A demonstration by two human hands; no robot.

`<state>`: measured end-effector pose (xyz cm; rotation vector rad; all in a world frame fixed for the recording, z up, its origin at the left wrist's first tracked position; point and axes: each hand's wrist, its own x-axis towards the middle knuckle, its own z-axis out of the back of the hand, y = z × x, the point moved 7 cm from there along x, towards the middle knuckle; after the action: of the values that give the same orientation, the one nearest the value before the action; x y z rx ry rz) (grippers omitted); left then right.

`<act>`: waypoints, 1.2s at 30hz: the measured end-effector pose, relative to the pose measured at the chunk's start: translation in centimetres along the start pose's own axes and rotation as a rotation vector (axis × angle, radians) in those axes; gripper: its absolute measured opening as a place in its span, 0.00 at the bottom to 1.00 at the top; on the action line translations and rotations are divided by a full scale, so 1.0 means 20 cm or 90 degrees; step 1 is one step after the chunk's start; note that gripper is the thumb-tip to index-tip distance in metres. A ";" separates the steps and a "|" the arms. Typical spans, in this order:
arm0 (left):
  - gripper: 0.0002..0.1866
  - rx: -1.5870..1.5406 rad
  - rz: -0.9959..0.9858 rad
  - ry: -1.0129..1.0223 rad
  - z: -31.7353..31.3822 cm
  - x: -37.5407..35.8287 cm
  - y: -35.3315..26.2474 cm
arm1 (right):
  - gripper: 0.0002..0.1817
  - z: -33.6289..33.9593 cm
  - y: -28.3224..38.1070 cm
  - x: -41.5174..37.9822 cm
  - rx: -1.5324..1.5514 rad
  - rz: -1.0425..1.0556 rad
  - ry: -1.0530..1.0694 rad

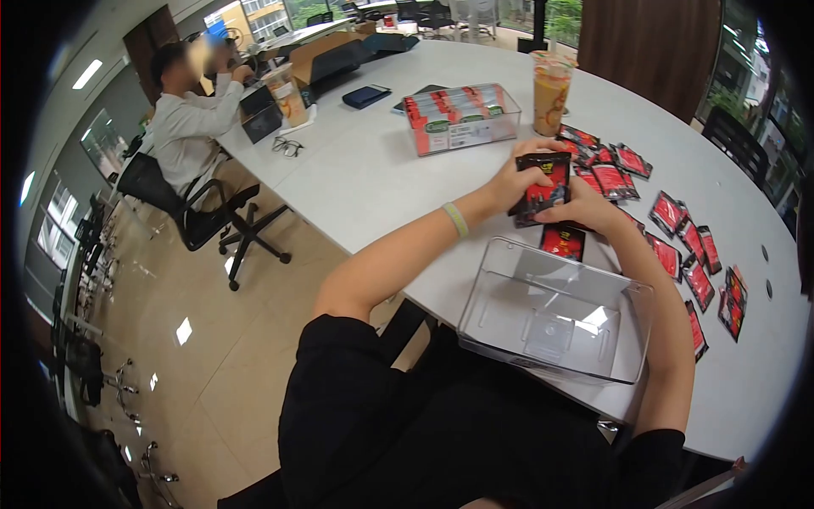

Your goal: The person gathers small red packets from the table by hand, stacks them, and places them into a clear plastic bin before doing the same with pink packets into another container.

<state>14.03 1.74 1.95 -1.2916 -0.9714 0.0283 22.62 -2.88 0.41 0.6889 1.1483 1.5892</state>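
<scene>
Between my two hands are black-and-red packets, held upright above the table. My left hand grips their left side, thumb across the front; a light band circles that wrist. On the right side, my right hand closes round the lower part. Just below lies another red packet. Nearer my body is a clear plastic box with nothing in it, close to the table edge. Many more red packets lie scattered to the right of my hands, some overlapping.
Beyond my hands stand a clear box of sachets and a tall drink cup. Farther left are a dark wallet, glasses, another cup and a black box. A person sits at the left.
</scene>
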 end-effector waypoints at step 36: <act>0.09 0.107 0.049 -0.104 0.02 -0.04 -0.02 | 0.29 0.03 -0.01 0.07 -0.205 0.196 -0.169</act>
<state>13.10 1.53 1.77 -1.1841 -1.0354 0.2735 22.69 -1.35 0.32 0.8582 0.5933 1.8222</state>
